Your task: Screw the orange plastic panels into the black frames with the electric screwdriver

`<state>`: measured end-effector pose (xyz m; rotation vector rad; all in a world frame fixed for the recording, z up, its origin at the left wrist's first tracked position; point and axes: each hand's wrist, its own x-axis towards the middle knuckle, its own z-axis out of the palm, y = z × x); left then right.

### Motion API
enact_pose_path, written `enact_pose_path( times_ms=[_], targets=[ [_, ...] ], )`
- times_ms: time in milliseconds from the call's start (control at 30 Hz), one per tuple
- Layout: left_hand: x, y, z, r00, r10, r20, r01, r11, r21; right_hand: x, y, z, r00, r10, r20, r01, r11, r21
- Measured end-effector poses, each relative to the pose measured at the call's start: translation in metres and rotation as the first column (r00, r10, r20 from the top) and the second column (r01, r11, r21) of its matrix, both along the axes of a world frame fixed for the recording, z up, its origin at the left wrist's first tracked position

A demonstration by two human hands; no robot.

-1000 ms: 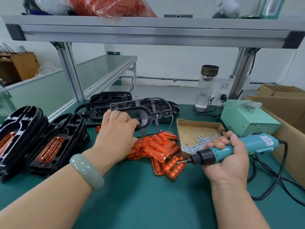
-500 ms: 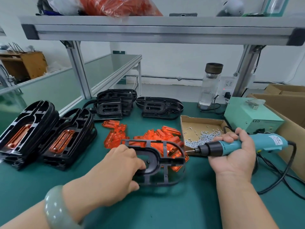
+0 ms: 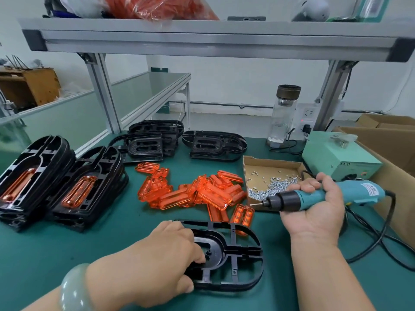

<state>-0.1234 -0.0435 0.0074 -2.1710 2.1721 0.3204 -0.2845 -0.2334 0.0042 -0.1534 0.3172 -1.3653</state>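
My left hand grips the left end of an empty black frame that lies flat on the green table near the front edge. My right hand holds a teal electric screwdriver above the table, its bit pointing left toward the heap of orange panels. One orange panel lies just beyond the frame's far rim. At the left stand two stacks of black frames with orange panels fitted. More empty black frames are piled at the back.
An open cardboard box of small screws sits right of the orange heap. Behind it are a green power unit and a glass bottle. The screwdriver's black cable trails across the right side. Cardboard cartons line the right edge.
My left hand has pulled the empty black frame from the back pile, over the orange heap, down to the table's front. The right hand stays by the screw box holding the screwdriver.
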Motion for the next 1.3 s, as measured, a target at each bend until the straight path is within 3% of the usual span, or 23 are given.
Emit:
enact_pose_path(
  times_ms=[233, 700, 1000, 1200, 1300],
  targets=[
    [-0.008, 0.0, 0.003, 0.996, -0.039, -0.084, 0.044, 0.997, 0.06, 0.001, 0.0, 0.001, 1.0, 0.003, -0.008, -0.003, 1.0, -0.009],
    [-0.003, -0.002, -0.004, 0.997, 0.071, -0.012, -0.068, 0.988, 0.142, 0.004, 0.003, -0.002, 0.999, 0.018, -0.041, -0.019, 1.0, -0.025],
    [0.0, -0.007, -0.003, 0.995, 0.089, 0.051, -0.094, 0.99, 0.109, 0.008, 0.005, -0.004, 0.998, 0.023, -0.055, -0.024, 1.0, -0.02],
    [0.007, -0.006, 0.011, 0.979, 0.171, -0.107, -0.162, 0.983, 0.092, 0.007, 0.004, -0.003, 0.999, 0.023, -0.048, -0.024, 1.0, -0.012],
    [0.013, -0.017, 0.017, 0.955, 0.196, -0.221, -0.228, 0.965, -0.13, 0.007, 0.004, -0.002, 0.999, 0.019, -0.047, -0.02, 1.0, -0.007]
  ],
)
